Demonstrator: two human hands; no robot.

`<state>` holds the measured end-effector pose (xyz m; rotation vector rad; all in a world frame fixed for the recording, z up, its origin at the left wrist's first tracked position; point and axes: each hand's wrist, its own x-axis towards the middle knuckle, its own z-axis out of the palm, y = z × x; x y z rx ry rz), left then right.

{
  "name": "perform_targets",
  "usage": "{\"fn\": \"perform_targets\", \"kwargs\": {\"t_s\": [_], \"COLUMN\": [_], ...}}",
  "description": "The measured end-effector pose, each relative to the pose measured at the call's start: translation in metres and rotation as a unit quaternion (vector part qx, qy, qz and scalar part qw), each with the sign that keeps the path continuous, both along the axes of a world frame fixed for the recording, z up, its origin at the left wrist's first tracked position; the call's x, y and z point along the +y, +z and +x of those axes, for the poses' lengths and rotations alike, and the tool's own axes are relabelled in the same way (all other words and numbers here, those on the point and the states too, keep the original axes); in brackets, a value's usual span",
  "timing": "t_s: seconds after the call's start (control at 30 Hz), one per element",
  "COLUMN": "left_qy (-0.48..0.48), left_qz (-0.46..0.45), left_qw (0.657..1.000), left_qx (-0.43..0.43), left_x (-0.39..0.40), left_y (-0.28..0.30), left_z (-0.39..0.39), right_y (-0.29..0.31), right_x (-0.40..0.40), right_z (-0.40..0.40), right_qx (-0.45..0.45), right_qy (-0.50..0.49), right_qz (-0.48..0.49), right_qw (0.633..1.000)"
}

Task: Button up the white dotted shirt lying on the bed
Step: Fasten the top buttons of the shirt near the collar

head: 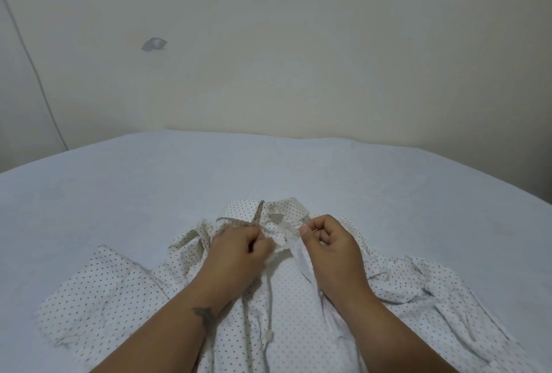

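The white dotted shirt lies front up on the bed, collar away from me, sleeves spread left and right. My left hand pinches the left front edge just below the collar, fingers curled. My right hand pinches the right front edge opposite it, thumb and forefinger closed on the cloth. The two edges are bunched together between my hands. Lower down the placket a white button shows, with the front still parted there.
A pale sheet covers the bed, which meets a cream wall at the back. A grey patch marks the wall, and a thin cable runs down its left side.
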<state>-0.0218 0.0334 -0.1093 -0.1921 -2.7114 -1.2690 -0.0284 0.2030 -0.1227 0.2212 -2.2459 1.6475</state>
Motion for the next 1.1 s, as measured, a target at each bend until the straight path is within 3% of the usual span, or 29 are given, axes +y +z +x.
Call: {"fn": "perform_targets", "kwargs": {"t_s": [0.27,0.43,0.63,0.87,1.1], "left_qy": [-0.038,-0.047,0.002,0.051,0.097], "left_qz": [-0.165,-0.158,-0.244,-0.251,-0.250], "left_qw": [0.975,0.973,0.958,0.966,0.963], "left_qx": [0.142,0.160,0.150,0.041,0.033], "left_x": [0.004,0.009,0.016,0.023,0.028], "left_y": [-0.002,-0.009,-0.011,-0.007,-0.009], "left_z": [-0.004,-0.006,-0.009,-0.007,-0.013], "right_y": [-0.003,-0.003,0.000,-0.005,-0.005], "right_x": [0.001,0.000,-0.004,-0.006,-0.007], "right_z": [-0.002,-0.002,0.000,-0.001,0.001], "right_qx": [0.000,-0.005,-0.019,-0.024,-0.018], "right_qy": [0.019,0.034,0.050,0.081,0.131], "right_qz": [0.003,0.005,-0.001,0.070,0.093], "right_qw": [1.000,0.999,0.999,0.994,0.987]}}
